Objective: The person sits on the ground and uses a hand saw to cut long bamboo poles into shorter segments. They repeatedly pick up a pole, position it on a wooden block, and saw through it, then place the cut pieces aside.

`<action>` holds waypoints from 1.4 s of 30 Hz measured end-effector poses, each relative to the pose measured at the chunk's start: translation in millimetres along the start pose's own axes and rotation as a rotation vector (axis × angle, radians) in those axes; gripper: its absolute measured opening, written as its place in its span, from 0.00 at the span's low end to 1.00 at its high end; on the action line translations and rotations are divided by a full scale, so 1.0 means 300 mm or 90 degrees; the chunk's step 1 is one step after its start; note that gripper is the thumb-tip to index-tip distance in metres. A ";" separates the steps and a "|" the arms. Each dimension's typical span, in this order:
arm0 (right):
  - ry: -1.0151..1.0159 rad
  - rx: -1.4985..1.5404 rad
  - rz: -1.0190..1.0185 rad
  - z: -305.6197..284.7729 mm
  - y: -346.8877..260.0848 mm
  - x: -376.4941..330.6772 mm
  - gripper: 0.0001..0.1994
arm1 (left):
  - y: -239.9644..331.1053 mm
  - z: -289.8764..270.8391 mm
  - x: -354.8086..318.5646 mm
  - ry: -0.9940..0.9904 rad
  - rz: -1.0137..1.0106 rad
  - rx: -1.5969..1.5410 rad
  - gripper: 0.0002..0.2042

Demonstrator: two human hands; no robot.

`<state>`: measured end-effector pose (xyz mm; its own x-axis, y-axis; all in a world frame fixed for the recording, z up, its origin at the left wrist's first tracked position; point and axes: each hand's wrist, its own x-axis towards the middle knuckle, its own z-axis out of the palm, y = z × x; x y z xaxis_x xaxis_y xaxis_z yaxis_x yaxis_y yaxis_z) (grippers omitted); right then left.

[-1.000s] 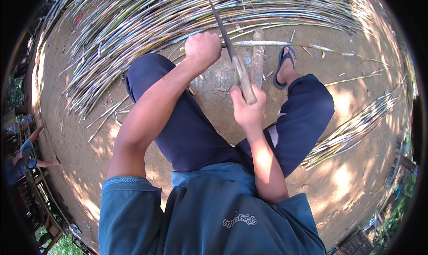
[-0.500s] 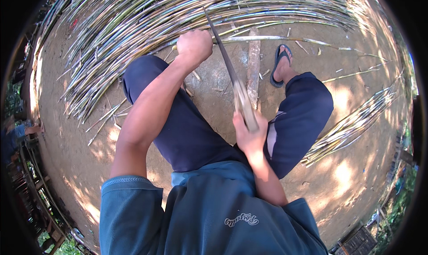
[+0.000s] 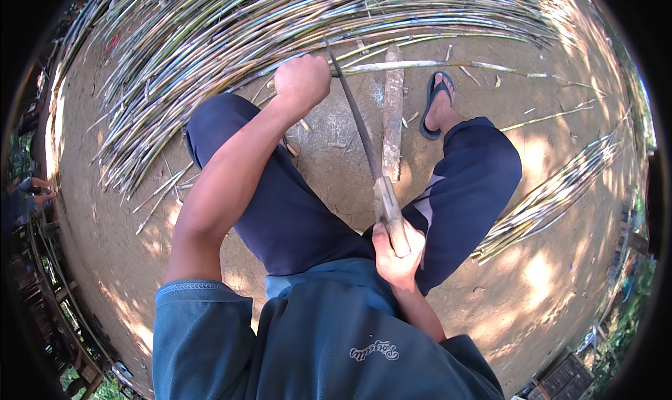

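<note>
My left hand [image 3: 302,83] is closed in a fist around a long thin bamboo pole [image 3: 427,65], which runs out to the right of it. In my right hand [image 3: 400,258], close to my lap, is the pale wooden handle of a hand saw [image 3: 359,125]. The saw's narrow, dark toothed blade slants away up and to the left. Just right of my left fist, the blade crosses the pole near its far end. Whether the teeth have cut into the pole, I cannot tell. My left fingers are mostly hidden behind the fist.
A weathered wooden plank [image 3: 393,120] lies on the dirt ground between my knees, under the pole. A large heap of bamboo poles [image 3: 231,43] spreads across the far side. At the right lies a smaller bundle of thin canes [image 3: 553,197]. My sandalled foot [image 3: 438,106] is beside the plank.
My right hand has drawn the saw back toward my lap, so less of the blade reaches past the pole. My left hand stays closed on the pole in nearly the same place.
</note>
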<state>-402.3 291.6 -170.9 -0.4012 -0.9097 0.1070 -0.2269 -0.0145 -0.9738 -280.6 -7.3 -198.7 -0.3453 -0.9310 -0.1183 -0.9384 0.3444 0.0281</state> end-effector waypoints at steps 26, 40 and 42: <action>-0.037 -0.043 -0.013 -0.033 0.031 0.030 0.07 | 0.020 0.026 -0.023 -0.017 0.036 0.015 0.09; -0.048 0.023 0.157 0.053 0.072 0.131 0.05 | 0.046 0.021 -0.071 -0.127 0.007 0.041 0.10; -0.052 0.034 0.128 0.107 0.102 0.236 0.07 | 0.064 0.028 -0.086 -0.128 0.001 0.014 0.10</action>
<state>-409.1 213.3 -199.5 -0.3600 -0.9270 -0.1051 -0.1014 0.1508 -0.9833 -289.5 24.3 -203.3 -0.3349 -0.8884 -0.3140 -0.9365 0.3505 0.0073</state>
